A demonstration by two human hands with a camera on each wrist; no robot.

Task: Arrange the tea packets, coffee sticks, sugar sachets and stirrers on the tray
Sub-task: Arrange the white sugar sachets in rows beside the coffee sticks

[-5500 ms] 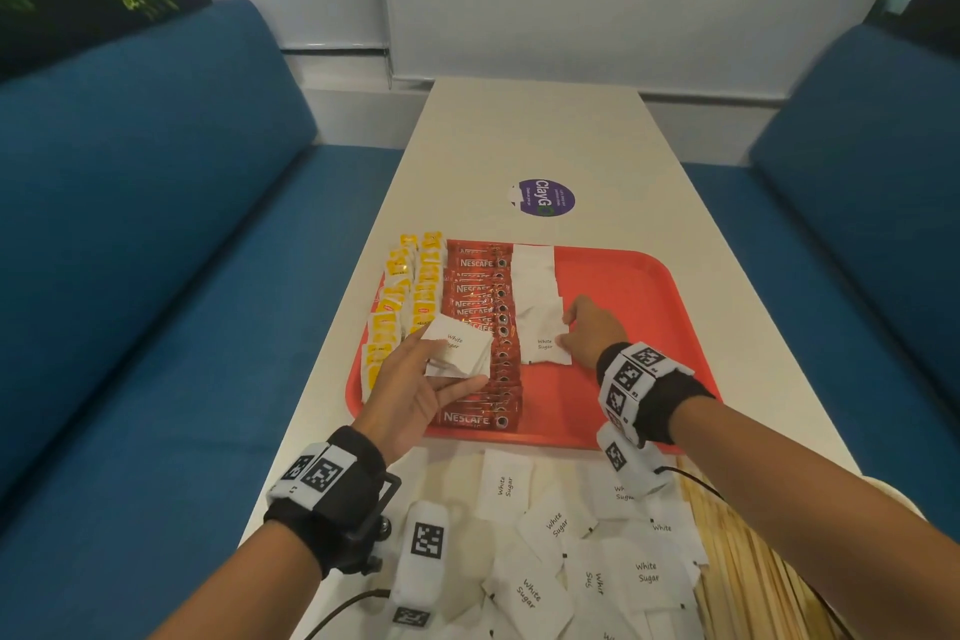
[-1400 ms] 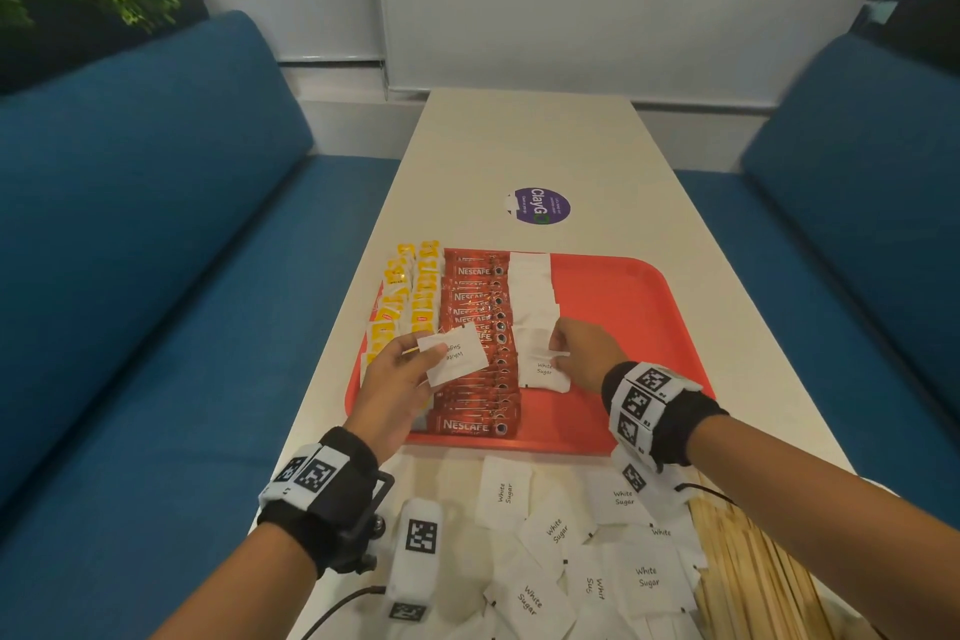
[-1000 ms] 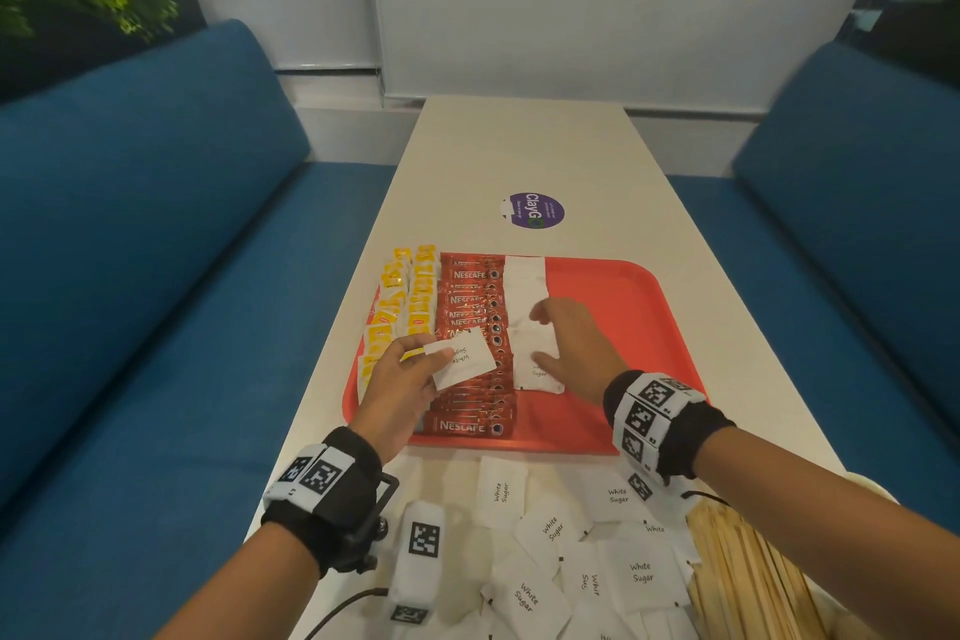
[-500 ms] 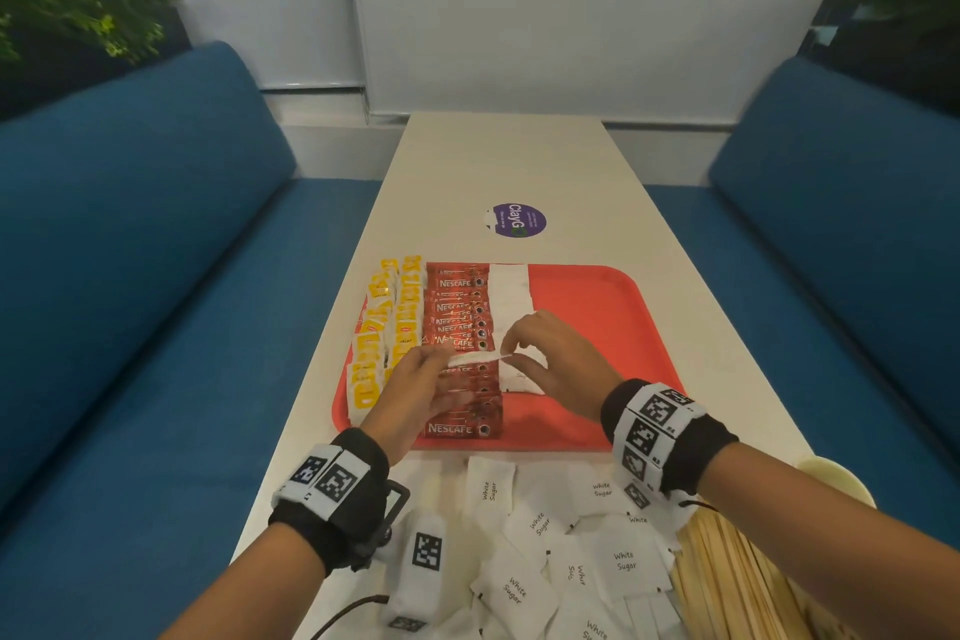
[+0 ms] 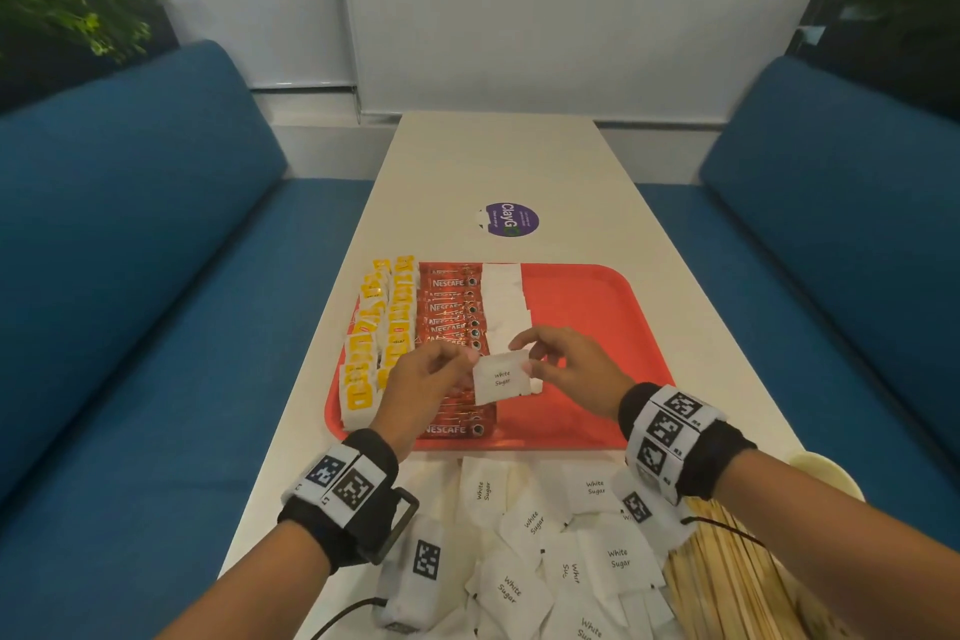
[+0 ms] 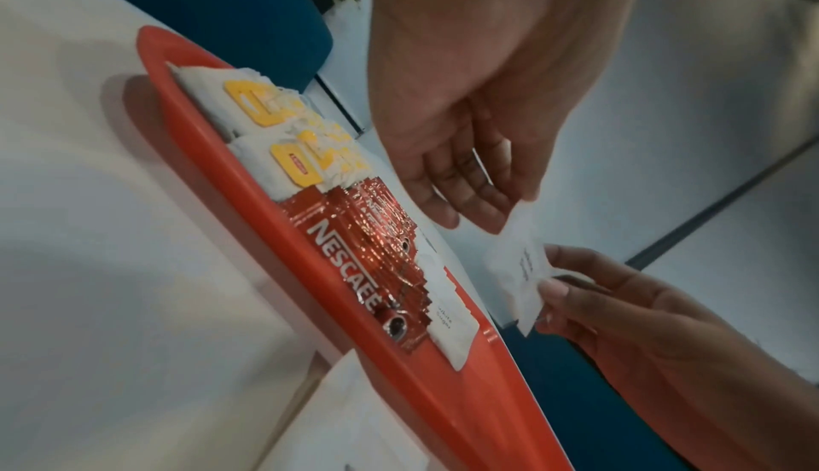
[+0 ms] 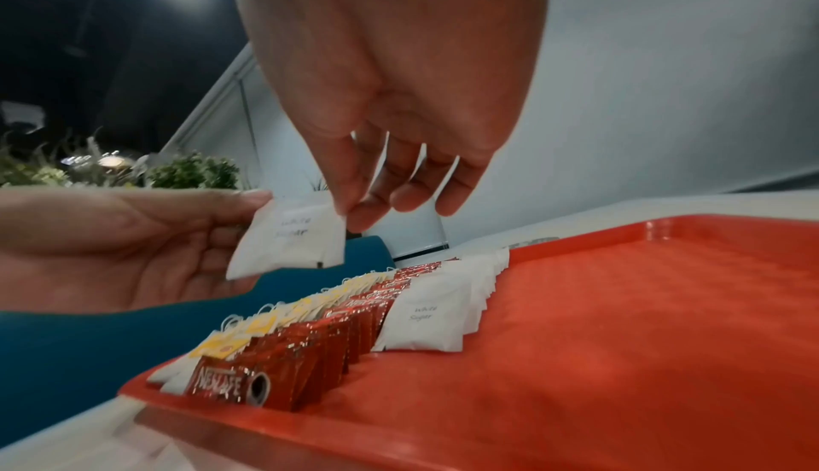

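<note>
Over the red tray (image 5: pixel 582 317) both hands hold one white sugar sachet (image 5: pixel 501 377) in the air. My left hand (image 5: pixel 465 360) pinches its left edge and my right hand (image 5: pixel 525 360) pinches its upper right corner. The wrist views show the same sachet (image 6: pixel 518 268) (image 7: pixel 288 237) between the two hands. On the tray lie yellow tea packets (image 5: pixel 379 327) at the left, red coffee sticks (image 5: pixel 452 322) beside them, then a column of sugar sachets (image 5: pixel 503 296). Wooden stirrers (image 5: pixel 727 582) lie on the table at the near right.
Several loose sugar sachets (image 5: pixel 545 535) are scattered on the white table (image 5: pixel 498 161) in front of the tray. A purple round sticker (image 5: pixel 507 219) lies beyond the tray. A pale cup rim (image 5: pixel 826 470) shows at the right edge. Blue sofas (image 5: pixel 130 276) flank the table.
My right hand left the sachet column on the tray and came to the sachet in my left hand. Both hands now hold it, slightly higher and nearer me.
</note>
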